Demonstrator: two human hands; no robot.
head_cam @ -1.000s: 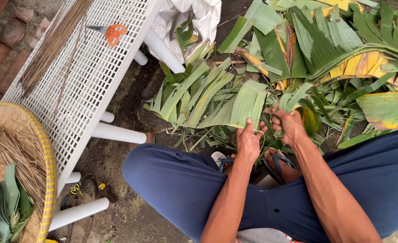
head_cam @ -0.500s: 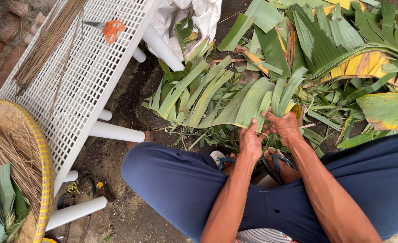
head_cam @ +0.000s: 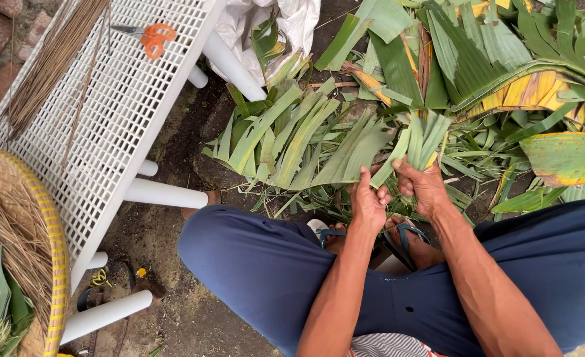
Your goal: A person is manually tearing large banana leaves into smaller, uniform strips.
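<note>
Head view | left hand – right hand | both grips closed on leaf strips

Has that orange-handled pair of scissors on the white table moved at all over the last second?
No. The scissors lie on the same stretch of the white grid table, beside the bundle of thin sticks, just as before; only the camera view shifted slightly.

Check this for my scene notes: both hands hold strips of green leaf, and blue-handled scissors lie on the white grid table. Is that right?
Not quite. In the head view the scissors have orange handles, not blue. The rest stands: left hand and right hand hold green leaf strips, and the scissors lie on the white grid table.
</note>
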